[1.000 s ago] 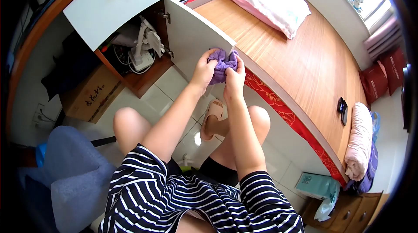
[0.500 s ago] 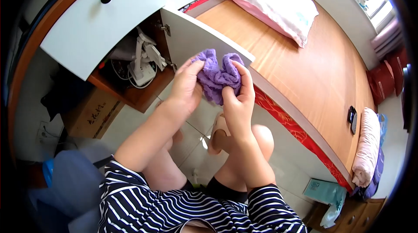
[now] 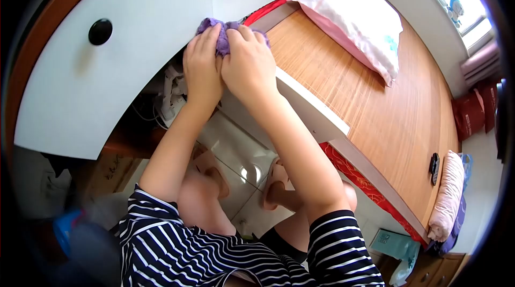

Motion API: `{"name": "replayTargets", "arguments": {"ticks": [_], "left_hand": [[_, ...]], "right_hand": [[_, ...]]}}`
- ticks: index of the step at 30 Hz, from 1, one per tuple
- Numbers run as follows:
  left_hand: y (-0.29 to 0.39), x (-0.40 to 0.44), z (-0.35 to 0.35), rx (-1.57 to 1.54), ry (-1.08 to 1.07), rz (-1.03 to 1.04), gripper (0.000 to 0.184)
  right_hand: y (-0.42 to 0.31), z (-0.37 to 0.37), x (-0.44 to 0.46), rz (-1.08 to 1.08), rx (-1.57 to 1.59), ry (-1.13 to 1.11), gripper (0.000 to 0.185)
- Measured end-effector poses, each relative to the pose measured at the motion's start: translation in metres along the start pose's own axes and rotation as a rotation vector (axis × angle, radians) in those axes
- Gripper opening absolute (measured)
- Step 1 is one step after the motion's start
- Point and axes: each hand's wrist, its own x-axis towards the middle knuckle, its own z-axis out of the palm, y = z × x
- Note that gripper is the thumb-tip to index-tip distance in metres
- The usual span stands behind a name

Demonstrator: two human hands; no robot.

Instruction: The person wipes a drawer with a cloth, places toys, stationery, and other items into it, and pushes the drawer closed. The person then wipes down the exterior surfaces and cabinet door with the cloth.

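Note:
A bunched purple cloth (image 3: 222, 38) lies under the fingers of both my hands, by the upper hinge end of the open white cabinet door (image 3: 308, 102). My left hand (image 3: 203, 70) grips the cloth's left part with its fingers bent over it. Beside it, nearly touching, my right hand (image 3: 248, 64) has its fingers curled over the right part. Both palms are hidden, and so is most of the cloth's underside. To the left is a white drawer front (image 3: 145, 35) with a black knob (image 3: 100, 32).
White devices with cables (image 3: 171, 94) sit inside the cabinet, partly behind my left arm. The wooden bed (image 3: 365, 88) on the right carries a pillow (image 3: 359, 24), a black remote-like object (image 3: 434, 169) and a rolled pink quilt (image 3: 447, 196). A cardboard box (image 3: 110, 174) stands below left.
Both hands have moved forward and up with the purple cloth, from in front of the open door to its upper hinge end. The view has shifted closer to the cabinet.

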Motion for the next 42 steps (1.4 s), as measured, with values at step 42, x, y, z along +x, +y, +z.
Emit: {"name": "replayTargets", "arguments": {"ticks": [42], "left_hand": [[-0.007,0.008,-0.017,0.123,-0.160,0.097,0.047]], "right_hand": [[0.001,0.011,-0.002,-0.177,-0.282,0.025,0.031]]}}
